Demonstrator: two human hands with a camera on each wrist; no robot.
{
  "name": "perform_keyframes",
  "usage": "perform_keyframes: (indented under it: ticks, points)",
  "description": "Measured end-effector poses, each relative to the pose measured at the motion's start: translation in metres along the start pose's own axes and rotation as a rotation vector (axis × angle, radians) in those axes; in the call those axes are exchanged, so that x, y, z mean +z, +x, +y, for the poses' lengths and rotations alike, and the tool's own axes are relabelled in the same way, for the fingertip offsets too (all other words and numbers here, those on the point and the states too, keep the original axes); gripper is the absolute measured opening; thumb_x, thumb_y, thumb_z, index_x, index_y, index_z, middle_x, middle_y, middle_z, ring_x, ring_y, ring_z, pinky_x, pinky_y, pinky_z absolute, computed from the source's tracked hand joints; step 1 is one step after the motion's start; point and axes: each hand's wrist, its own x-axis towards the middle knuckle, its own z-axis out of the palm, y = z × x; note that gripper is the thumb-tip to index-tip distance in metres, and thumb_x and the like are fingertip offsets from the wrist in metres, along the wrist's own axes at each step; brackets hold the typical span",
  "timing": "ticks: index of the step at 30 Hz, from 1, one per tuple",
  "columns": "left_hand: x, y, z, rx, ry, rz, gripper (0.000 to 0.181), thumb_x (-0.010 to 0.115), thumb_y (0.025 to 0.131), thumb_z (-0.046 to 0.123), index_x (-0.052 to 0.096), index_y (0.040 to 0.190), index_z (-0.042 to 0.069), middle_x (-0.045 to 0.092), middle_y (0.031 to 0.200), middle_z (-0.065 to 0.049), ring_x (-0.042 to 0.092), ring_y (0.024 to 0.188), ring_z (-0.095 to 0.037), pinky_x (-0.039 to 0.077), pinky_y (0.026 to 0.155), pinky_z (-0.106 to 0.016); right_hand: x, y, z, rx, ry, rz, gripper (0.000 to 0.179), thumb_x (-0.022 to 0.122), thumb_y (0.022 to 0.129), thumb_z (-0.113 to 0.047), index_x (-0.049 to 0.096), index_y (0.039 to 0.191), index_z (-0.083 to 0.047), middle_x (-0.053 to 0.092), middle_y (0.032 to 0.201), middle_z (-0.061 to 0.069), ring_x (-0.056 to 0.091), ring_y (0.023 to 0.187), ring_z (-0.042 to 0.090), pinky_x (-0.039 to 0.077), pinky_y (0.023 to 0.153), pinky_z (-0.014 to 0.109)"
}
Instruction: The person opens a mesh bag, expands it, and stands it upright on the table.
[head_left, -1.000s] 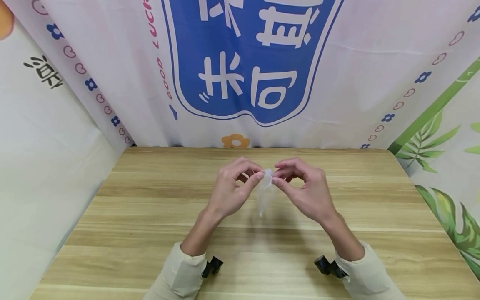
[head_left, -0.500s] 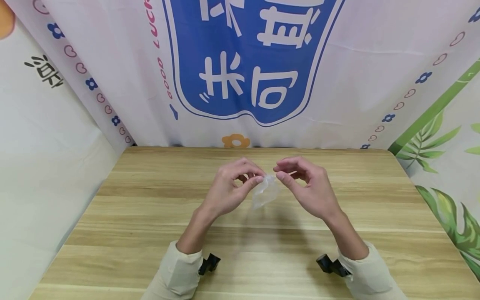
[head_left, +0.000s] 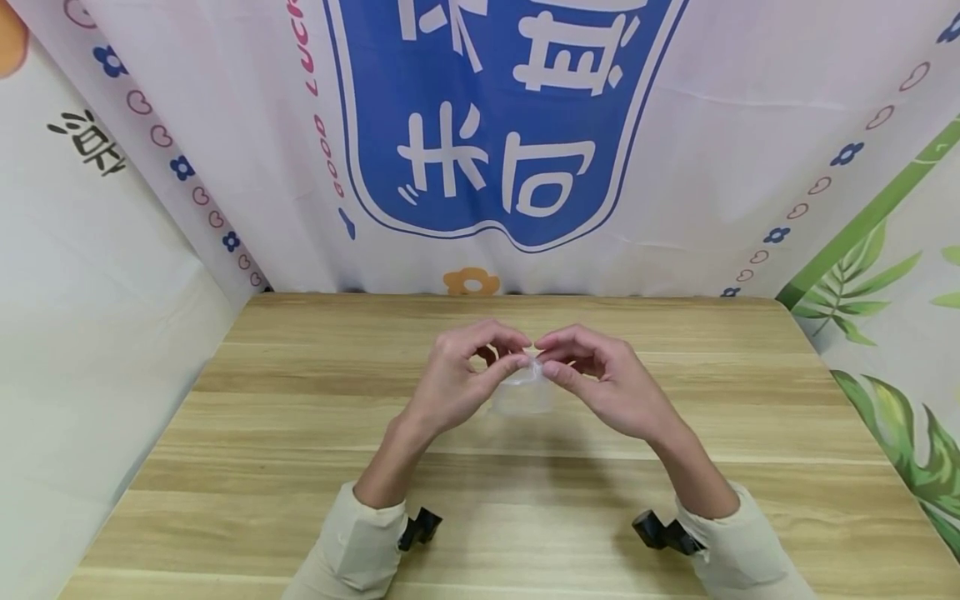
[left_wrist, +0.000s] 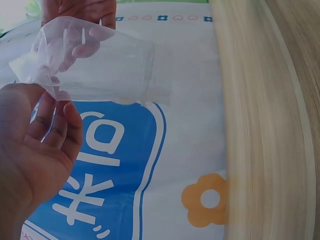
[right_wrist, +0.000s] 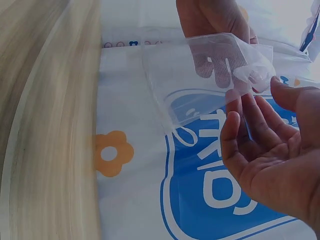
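Note:
A small white see-through mesh drawstring bag (head_left: 523, 398) hangs between the hands, above the table. The left hand (head_left: 468, 375) pinches its top between thumb and fingers. From the other side, the right hand (head_left: 607, 383) holds the same top part with thumb and fingertips. Through the sheer bag (left_wrist: 120, 67) in the left wrist view, the right hand's fingers show behind the mesh. A thin cord loop (right_wrist: 186, 136) dangles from the bag's lower end in the right wrist view. Nothing is visible inside the bag.
A wood-grain table (head_left: 247, 467) lies below the hands. Behind it hangs a white printed cloth (head_left: 675, 192) with a blue panel, meeting the table's far edge. More printed cloth (head_left: 97, 333) stands at the sides. Each sleeve carries a black wrist mount (head_left: 420, 529).
The right hand let go of the bag's top and drew slightly away, then came back left to hold it again. The bag has turned, showing a broader face. The left hand kept its pinch.

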Motion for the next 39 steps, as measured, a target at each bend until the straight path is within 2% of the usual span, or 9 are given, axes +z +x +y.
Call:
perform_keyframes:
  ticks: [5, 11, 14, 19, 21, 23, 27, 30, 39]
  points:
    - [0.000, 0.000, 0.001, -0.002, 0.010, 0.009, 0.015, 0.083, 0.093, 0.003, 0.078, 0.107, 0.001, 0.081, 0.097, -0.010, 0.068, 0.076, -0.013, 0.060, 0.068, -0.024, 0.002, 0.001, -0.001, 0.017, 0.019, -0.002, 0.025, 0.072, 0.102, -0.008, 0.070, 0.127, -0.005, 0.079, 0.113, 0.011, 0.077, 0.099, 0.019, 0.064, 0.084, 0.027]
    - [0.000, -0.001, 0.000, -0.017, 0.006, 0.015, 0.016, 0.082, 0.094, 0.003, 0.077, 0.109, 0.001, 0.080, 0.096, -0.010, 0.069, 0.078, -0.014, 0.061, 0.069, -0.025, 0.005, 0.002, -0.001, 0.010, -0.023, 0.058, 0.025, 0.076, 0.099, -0.005, 0.071, 0.123, -0.004, 0.081, 0.103, 0.009, 0.075, 0.091, 0.012, 0.061, 0.079, 0.026]
    - [-0.001, -0.001, 0.000, -0.025, 0.017, 0.047, 0.013, 0.079, 0.096, 0.004, 0.077, 0.109, 0.001, 0.079, 0.095, -0.009, 0.068, 0.081, -0.015, 0.061, 0.070, -0.026, 0.006, 0.002, -0.001, -0.023, -0.063, 0.118, 0.024, 0.077, 0.097, -0.004, 0.072, 0.121, -0.004, 0.082, 0.100, 0.008, 0.075, 0.089, 0.010, 0.061, 0.079, 0.025]
    - [-0.002, -0.002, 0.006, -0.063, 0.092, 0.151, 0.009, 0.077, 0.100, 0.011, 0.078, 0.105, 0.004, 0.076, 0.096, -0.008, 0.067, 0.083, -0.016, 0.058, 0.067, -0.025, 0.006, 0.004, 0.002, -0.116, -0.157, 0.267, 0.023, 0.079, 0.096, -0.002, 0.074, 0.118, -0.002, 0.083, 0.096, 0.008, 0.073, 0.081, 0.006, 0.060, 0.075, 0.018]
    - [-0.003, -0.002, 0.010, -0.097, 0.141, 0.162, 0.012, 0.078, 0.100, 0.016, 0.078, 0.105, 0.006, 0.077, 0.097, -0.007, 0.067, 0.080, -0.015, 0.057, 0.065, -0.024, 0.006, 0.004, 0.003, -0.141, -0.188, 0.312, 0.022, 0.080, 0.095, -0.002, 0.074, 0.117, -0.002, 0.083, 0.096, 0.008, 0.072, 0.080, 0.005, 0.059, 0.073, 0.017]
    - [-0.004, -0.002, 0.014, -0.148, 0.194, 0.141, 0.018, 0.079, 0.099, 0.024, 0.080, 0.108, 0.008, 0.078, 0.100, -0.007, 0.065, 0.077, -0.013, 0.055, 0.064, -0.024, 0.006, 0.005, 0.004, -0.154, -0.211, 0.336, 0.023, 0.080, 0.095, -0.002, 0.075, 0.117, -0.003, 0.083, 0.096, 0.007, 0.072, 0.080, 0.005, 0.058, 0.072, 0.016]
    - [-0.003, -0.002, 0.020, -0.261, 0.241, 0.053, 0.025, 0.078, 0.100, 0.032, 0.081, 0.113, 0.011, 0.080, 0.106, -0.004, 0.064, 0.073, -0.011, 0.056, 0.065, -0.025, 0.009, 0.004, 0.006, -0.176, -0.231, 0.329, 0.024, 0.081, 0.094, -0.001, 0.074, 0.117, -0.004, 0.083, 0.096, 0.006, 0.073, 0.078, 0.008, 0.058, 0.071, 0.017]
    - [-0.001, -0.002, 0.021, -0.307, 0.225, 0.023, 0.019, 0.076, 0.102, 0.028, 0.082, 0.111, 0.011, 0.081, 0.104, -0.002, 0.067, 0.075, -0.011, 0.059, 0.069, -0.026, 0.011, 0.004, 0.006, -0.198, -0.230, 0.308, 0.025, 0.081, 0.094, 0.000, 0.074, 0.117, -0.004, 0.083, 0.095, 0.006, 0.073, 0.076, 0.011, 0.058, 0.069, 0.019]
    - [0.002, -0.002, 0.019, -0.317, 0.194, 0.083, 0.008, 0.078, 0.100, 0.016, 0.082, 0.101, 0.009, 0.082, 0.097, -0.004, 0.070, 0.073, -0.013, 0.061, 0.067, -0.025, 0.010, 0.003, 0.006, -0.195, -0.226, 0.292, 0.026, 0.083, 0.091, 0.001, 0.073, 0.116, -0.003, 0.082, 0.092, 0.006, 0.073, 0.076, 0.011, 0.060, 0.070, 0.021]
